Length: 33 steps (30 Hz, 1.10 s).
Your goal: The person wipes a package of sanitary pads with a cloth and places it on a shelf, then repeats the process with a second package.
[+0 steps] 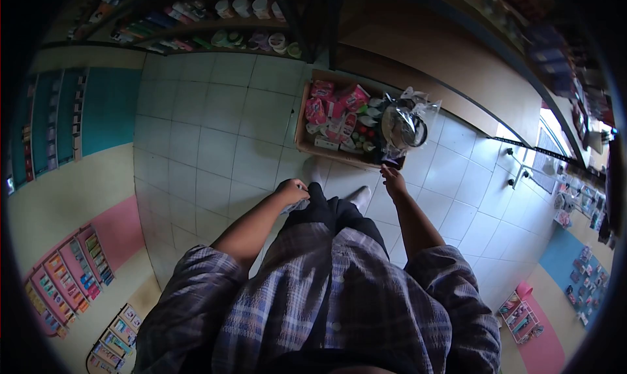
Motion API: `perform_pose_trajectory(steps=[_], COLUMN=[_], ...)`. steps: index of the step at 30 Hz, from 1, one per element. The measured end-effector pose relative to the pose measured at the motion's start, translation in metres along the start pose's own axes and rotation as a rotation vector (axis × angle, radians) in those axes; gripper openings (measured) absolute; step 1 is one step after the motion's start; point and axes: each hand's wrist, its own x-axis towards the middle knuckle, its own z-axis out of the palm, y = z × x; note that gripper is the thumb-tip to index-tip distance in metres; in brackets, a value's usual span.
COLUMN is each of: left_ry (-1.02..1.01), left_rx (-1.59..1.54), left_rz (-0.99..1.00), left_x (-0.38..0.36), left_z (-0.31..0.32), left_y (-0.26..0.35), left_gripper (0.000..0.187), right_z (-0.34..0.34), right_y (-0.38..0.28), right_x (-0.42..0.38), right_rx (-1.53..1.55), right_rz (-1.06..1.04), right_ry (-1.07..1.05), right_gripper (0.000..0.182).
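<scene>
An open cardboard box (302,127) stands on the tiled floor in front of my feet. Pink packets (315,111) fill its left part, with small bottles (367,121) in the middle. Clear plastic-wrapped items (413,126) are piled at its right end and rise above the rim. My right hand (392,179) is at the box's near right corner, its fingers closed at a small dark item (392,162). Near my left knee, my left hand (293,191) is closed on a greyish cloth-like thing (297,206), partly hidden by the hand.
Shelves with tubs (242,7) and bottles run behind the box at the upper left. A wooden shelf unit (418,80) stands close behind and to the right. Wall racks (68,269) hang at the left. A wheeled metal stand (520,173) is at the right.
</scene>
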Motion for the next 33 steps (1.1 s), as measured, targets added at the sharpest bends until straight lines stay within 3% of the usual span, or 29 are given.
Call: perform_pose_trajectory(steps=[5,7,9,12,13,15,18,21,25,27,28,30,31,33], left_ry=[-0.033,-0.027,-0.038,0.134,0.129,0.108,0.253,0.39,0.257,0.269,0.264,-0.053,-0.062,-0.031], left_rx=[0.177,0.188,0.202,-0.101,-0.103,-0.455,-0.539,-0.564,-0.786,-0.854,-0.848,-1.035,-1.032,-0.91], left_rz=[0.07,0.052,0.029,0.12,0.119,0.103,0.211,0.224,0.278,0.397,0.396,0.256,0.258,0.235], left_x=[0.087,0.132,0.173,0.264,0.281,0.315,0.38,0.395,0.397,0.384,0.383,0.37,0.354,0.306], left_z=[-0.031,-0.045,-0.047,-0.025,-0.023,-0.014,0.019,0.019,0.01,0.006,0.007,0.012,0.011,0.01], left_y=[-0.022,-0.025,-0.033,-0.055,-0.05,-0.041,-0.056,-0.041,-0.039,-0.033,-0.038,-0.042,-0.035,-0.019], left_gripper=[0.059,0.068,0.076,0.084,0.084,0.08,0.081,0.081,0.075,0.075,0.075,0.065,0.065,0.071], right_z=[0.075,0.104,0.142,0.189,0.202,0.228,0.258,0.271,0.31,0.32,0.322,0.316,0.306,0.276], right_y=[-0.061,-0.068,-0.054,-0.037,-0.029,-0.013,0.013,-0.011,-0.003,-0.007,0.003,0.02,0.009,-0.02], right_x=[0.055,0.089,0.127,0.17,0.186,0.219,0.271,0.285,0.323,0.324,0.326,0.319,0.299,0.236], right_rx=[-0.501,-0.507,-0.463,-0.342,-0.345,-0.447,-0.249,-0.171,0.034,-0.334,-0.329,-0.265,-0.263,0.663], right_rz=[-0.223,-0.149,-0.162,-0.214,-0.209,-0.264,-0.076,-0.088,-0.046,-0.059,-0.054,-0.069,-0.065,0.007], right_ry=[0.004,-0.177,-0.221,-0.25,-0.25,-0.238,-0.279,-0.239,-0.272,-0.144,-0.143,-0.209,-0.201,-0.142], right_gripper=[0.052,0.052,0.05,0.055,0.055,0.063,0.074,0.082,0.086,0.087,0.087,0.09,0.09,0.076])
